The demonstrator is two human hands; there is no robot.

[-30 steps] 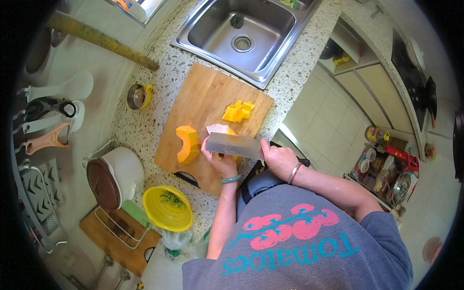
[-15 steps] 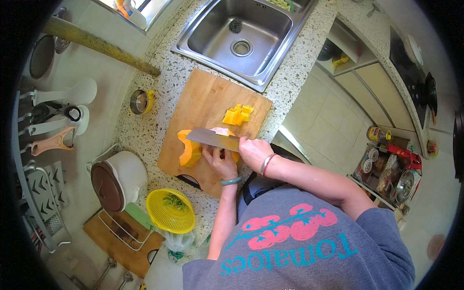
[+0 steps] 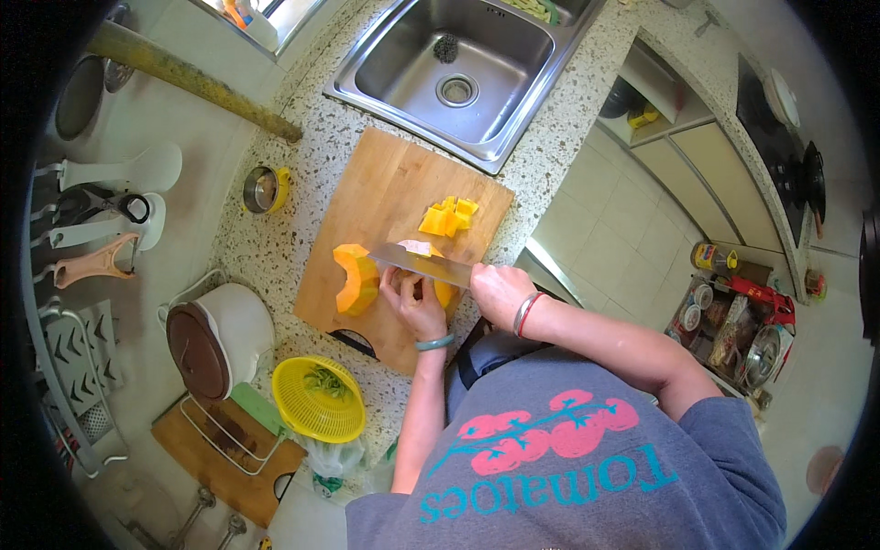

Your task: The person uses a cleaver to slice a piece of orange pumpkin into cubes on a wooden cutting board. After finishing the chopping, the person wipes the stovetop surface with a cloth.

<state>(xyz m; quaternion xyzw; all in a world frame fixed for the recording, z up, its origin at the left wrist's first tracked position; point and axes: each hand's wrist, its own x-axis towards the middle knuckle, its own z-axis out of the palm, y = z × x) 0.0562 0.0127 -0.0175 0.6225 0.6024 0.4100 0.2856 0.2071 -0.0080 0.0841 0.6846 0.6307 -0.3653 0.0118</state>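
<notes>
On a wooden cutting board [image 3: 385, 183] my left hand [image 3: 414, 307], with a green bangle at the wrist, presses down on a piece of orange pumpkin [image 3: 445, 291]. My right hand [image 3: 500, 289] grips the handle of a cleaver [image 3: 431, 264], whose blade lies across that piece just above my left fingers. A curved pumpkin wedge [image 3: 356, 278] lies on the board left of my hands. A small heap of pumpkin cubes [image 3: 446, 218] sits toward the board's far right corner.
A steel sink [image 3: 458, 64] lies beyond the board. A small steel cup [image 3: 266, 188] stands left of it. A rice cooker [image 3: 220, 335] and a yellow colander [image 3: 321, 399] with greens stand at the near left. Utensils [image 3: 101, 220] hang further left.
The cleaver has swung left over the board and back a little toward the right. It now sits on the piece under my left hand, which has stayed there.
</notes>
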